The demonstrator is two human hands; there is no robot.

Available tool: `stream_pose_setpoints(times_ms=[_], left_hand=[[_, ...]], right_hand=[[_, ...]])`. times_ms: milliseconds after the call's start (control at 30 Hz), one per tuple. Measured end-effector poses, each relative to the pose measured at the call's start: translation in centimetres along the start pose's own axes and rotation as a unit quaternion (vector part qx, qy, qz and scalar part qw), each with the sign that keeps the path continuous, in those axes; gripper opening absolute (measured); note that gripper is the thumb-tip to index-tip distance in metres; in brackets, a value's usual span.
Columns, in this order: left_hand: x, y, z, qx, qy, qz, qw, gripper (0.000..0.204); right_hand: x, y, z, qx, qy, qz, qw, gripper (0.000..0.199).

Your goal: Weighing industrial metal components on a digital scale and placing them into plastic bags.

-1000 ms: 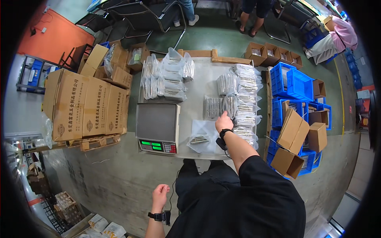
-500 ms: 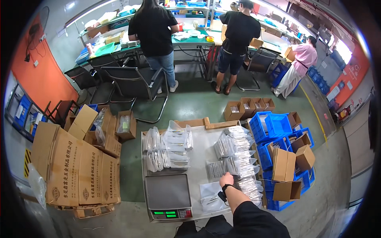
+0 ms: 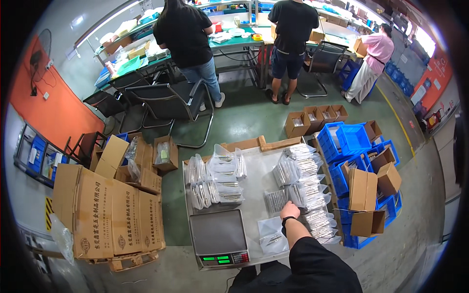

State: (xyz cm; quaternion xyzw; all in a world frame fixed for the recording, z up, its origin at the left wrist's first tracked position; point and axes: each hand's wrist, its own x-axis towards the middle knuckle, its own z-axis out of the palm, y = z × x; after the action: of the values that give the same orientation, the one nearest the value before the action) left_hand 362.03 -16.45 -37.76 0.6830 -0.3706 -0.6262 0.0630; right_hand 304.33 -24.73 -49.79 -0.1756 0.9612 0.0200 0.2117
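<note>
— On the table [image 3: 258, 171]?
— Scale [image 3: 219, 229] front left, bags [image 3: 218, 178] behind it; more bags [image 3: 312, 190] along the right edge.
— Around it?
— Cartons [image 3: 107, 215] on a pallet [image 3: 139, 259] left; crates [image 3: 354, 139] right; chairs [image 3: 157, 101] beyond, before a bench [image 3: 235, 46].

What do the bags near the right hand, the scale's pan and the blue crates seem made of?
Bags: probably thin plastic film; translucent, crinkled, contents showing through.
Pan: perhaps metal; smooth, flat grey, though plastic is possible.
Crates: likely moulded plastic; uniform blue, stiff walls.
</note>
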Motion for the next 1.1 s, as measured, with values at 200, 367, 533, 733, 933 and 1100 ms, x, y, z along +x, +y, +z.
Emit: stream_pose_setpoints(times_ms=[200, 367, 533, 733, 933, 1100], left_hand=[[-1.5, -1.4, 2.4, -0.003, -0.015, 0.007, 1.000, 0.021], [-1.7, -2.7, 3.3, 0.007, -0.024, 0.003, 1.000, 0.021], [-2.1, -2.1, 4.4, -0.033, 0.034, -0.036, 0.998, 0.016], [-2.6, 2.2, 6.5, 0.011, 0.008, 0.010, 1.000, 0.019], [-1.9, 0.9, 6.3, 0.012, 0.004, 0.003, 1.000, 0.020], [-1.6, 0.1, 6.2, 0.023, -0.005, 0.003, 1.000, 0.021]], right_hand=[[0.9, 2.8, 1.3, 0.053, 0.004, 0.028, 0.998, 0.019], [1.6, 5.4, 3.3, 0.150, 0.053, -0.009, 0.987, 0.020], [1.8, 5.5, 2.4, 0.171, 0.067, -0.092, 0.979, 0.017], [0.1, 5.1, -2.5, 0.162, 0.079, -0.227, 0.957, 0.015], [1.1, 3.3, -6.1, 0.154, 0.101, -0.267, 0.946, 0.017], [-1.5, 6.7, -4.0, 0.152, 0.120, -0.258, 0.947, 0.015]])
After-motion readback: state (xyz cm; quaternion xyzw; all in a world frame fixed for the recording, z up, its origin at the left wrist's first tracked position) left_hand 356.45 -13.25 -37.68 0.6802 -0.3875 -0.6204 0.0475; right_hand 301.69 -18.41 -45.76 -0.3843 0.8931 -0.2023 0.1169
